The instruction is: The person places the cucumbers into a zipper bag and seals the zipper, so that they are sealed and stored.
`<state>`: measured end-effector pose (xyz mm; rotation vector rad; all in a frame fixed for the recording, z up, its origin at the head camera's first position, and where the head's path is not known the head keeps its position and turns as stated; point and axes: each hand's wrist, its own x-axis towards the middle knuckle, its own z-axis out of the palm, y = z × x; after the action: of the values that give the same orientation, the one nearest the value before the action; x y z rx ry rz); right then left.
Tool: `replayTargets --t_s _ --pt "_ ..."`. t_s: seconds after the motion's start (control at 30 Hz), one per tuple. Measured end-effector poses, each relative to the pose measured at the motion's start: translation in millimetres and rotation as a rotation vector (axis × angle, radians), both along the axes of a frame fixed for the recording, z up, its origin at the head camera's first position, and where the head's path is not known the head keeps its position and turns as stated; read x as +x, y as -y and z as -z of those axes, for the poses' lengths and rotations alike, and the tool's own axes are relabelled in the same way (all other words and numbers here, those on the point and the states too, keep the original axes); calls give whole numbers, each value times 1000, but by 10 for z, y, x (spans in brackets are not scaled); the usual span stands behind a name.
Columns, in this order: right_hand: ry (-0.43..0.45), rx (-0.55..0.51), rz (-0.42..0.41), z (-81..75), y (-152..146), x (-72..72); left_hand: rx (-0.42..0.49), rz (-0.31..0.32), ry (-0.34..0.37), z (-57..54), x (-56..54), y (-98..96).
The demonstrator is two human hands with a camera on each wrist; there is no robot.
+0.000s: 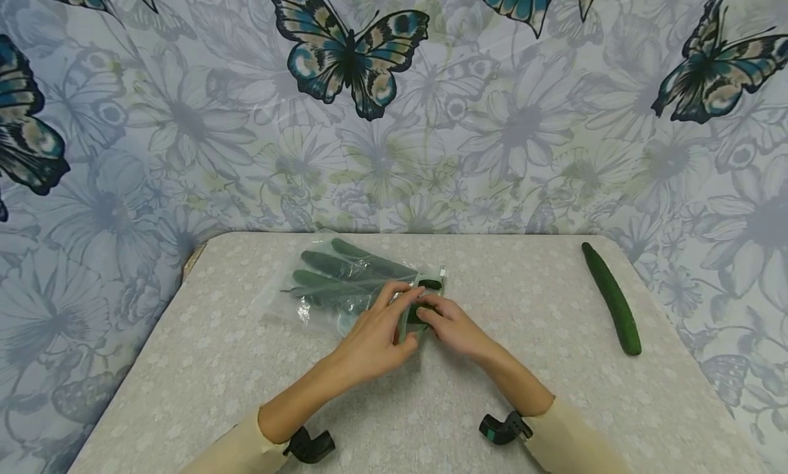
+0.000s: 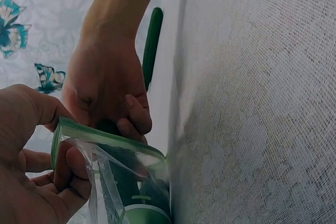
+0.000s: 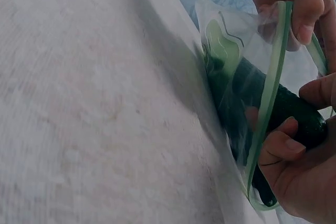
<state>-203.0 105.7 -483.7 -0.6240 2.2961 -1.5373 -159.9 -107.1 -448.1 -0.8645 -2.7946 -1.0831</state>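
A clear zip bag with a green zip edge lies on the table, its mouth toward the right. Several cucumbers are inside it, side by side. My left hand pinches the zip edge of the bag's mouth between thumb and fingers. With thumb and fingers, my right hand grips the near end of a cucumber lying mostly within the bag, its end at the opening. The fingers partly hide that end in the head view.
A single cucumber lies on the right side of the table, apart from the bag. Behind the table's far edge hangs a floral cloth with butterflies. Each wrist carries a black camera mount.
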Motion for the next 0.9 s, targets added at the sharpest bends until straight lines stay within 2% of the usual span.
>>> replayTargets --t_s 0.13,0.23,0.47,0.6,0.77,0.9 --pt "-19 -7 -44 -1 68 21 0 0 -2 9 7 4" --pt "-1 1 -58 -6 91 24 1 -2 1 14 10 6" --pt "50 81 -5 -90 -6 52 5 0 5 25 9 14" --pt "48 109 4 -128 -84 68 -2 -1 12 21 10 22" --pt "-17 154 9 -148 -98 89 -10 -8 9 18 11 29" --pt "-115 214 19 -150 -64 98 -9 -4 3 23 12 27"
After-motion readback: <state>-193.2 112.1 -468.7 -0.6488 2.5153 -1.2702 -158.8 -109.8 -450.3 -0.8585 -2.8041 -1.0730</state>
